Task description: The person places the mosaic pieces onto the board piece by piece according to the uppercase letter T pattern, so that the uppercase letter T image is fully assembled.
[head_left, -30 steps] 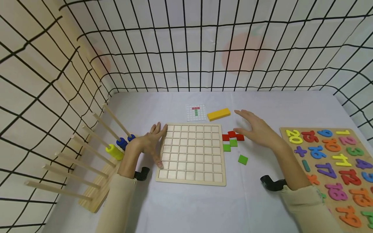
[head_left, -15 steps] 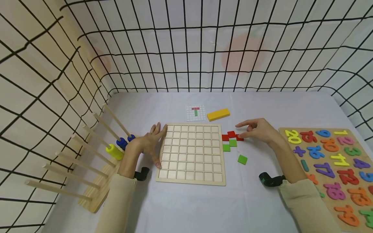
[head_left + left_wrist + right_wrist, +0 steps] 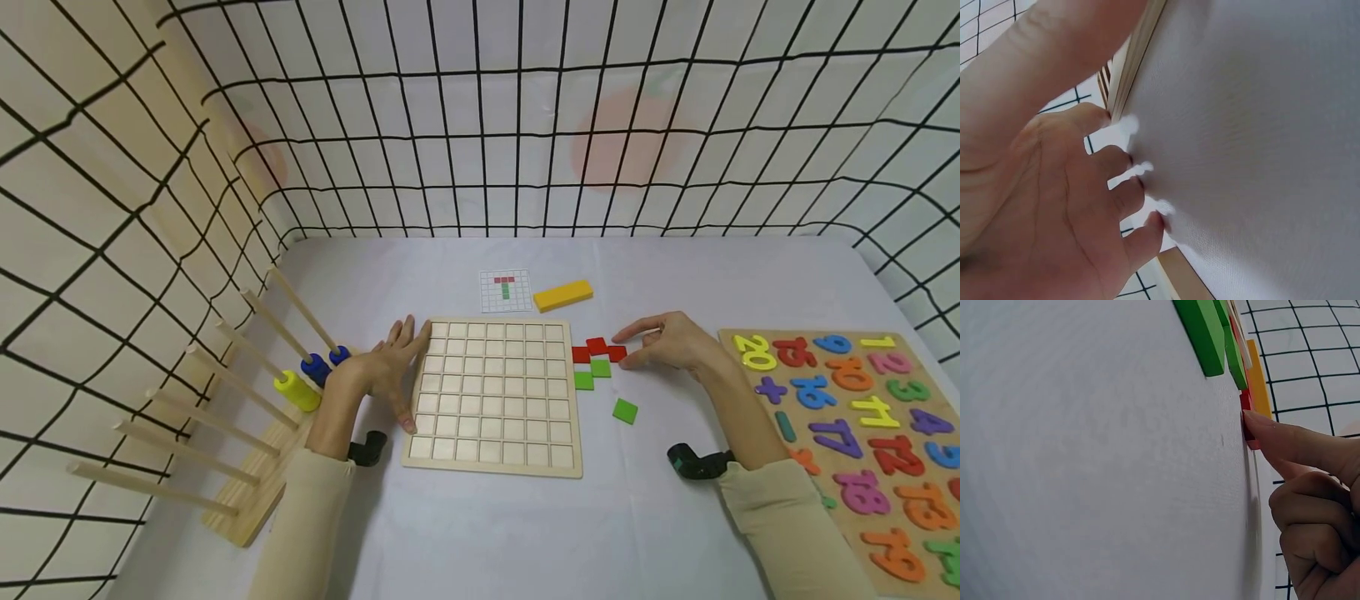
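Note:
In the head view my left hand rests spread along the left edge of the wooden grid board, thumb near its lower left and forefinger at its upper left corner. The left wrist view shows the palm and fingertips beside the board's edge. To the right of the board, my right hand holds the outermost red square tile between thumb and forefinger; its other fingers are curled in. Two more red tiles and two green tiles lie close by, with a third green tile lower down.
Behind the board lie a pattern card with a red and green T and a yellow block. A pegged wooden stand with rings is at left, a number board at right. Black wire mesh surrounds the table.
My right hand has come down and left onto the outer red tile, its spread fingers closing to thumb and forefinger around it. The left hand has stayed on the board's edge.

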Motion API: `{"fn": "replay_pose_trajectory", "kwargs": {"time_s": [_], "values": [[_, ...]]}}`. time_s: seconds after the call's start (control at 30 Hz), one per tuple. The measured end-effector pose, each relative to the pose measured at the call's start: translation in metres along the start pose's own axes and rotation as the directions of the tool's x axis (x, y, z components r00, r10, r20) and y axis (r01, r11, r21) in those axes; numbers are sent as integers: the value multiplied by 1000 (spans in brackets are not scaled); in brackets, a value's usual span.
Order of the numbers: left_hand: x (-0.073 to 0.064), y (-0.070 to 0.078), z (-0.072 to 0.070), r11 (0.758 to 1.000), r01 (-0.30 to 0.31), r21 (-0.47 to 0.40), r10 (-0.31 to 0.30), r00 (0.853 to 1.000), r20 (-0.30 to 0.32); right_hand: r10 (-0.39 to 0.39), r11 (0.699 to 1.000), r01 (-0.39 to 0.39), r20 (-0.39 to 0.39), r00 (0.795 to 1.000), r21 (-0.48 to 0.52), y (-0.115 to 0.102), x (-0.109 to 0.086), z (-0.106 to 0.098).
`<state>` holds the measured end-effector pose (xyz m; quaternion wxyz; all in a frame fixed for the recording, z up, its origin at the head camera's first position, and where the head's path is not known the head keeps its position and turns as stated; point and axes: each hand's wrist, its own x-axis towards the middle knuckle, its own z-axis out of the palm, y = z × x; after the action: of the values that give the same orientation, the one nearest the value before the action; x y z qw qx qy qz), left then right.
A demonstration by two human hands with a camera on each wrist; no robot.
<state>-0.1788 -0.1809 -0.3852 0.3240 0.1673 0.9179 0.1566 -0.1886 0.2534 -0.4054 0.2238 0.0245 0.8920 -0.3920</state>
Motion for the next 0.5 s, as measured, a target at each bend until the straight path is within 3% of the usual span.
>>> {"fn": "replay_pose_trajectory", "kwargs": {"time_s": [0.23, 0.5], "values": [[0, 0, 1, 1000, 2, 3, -2, 1000, -6, 31, 999, -31, -7, 999, -8, 2, 0, -1], [0, 0, 2, 1000, -1, -5, 1, 1000, -11, 1, 999, -3, -55, 998, -49, -5, -4, -2]]}}
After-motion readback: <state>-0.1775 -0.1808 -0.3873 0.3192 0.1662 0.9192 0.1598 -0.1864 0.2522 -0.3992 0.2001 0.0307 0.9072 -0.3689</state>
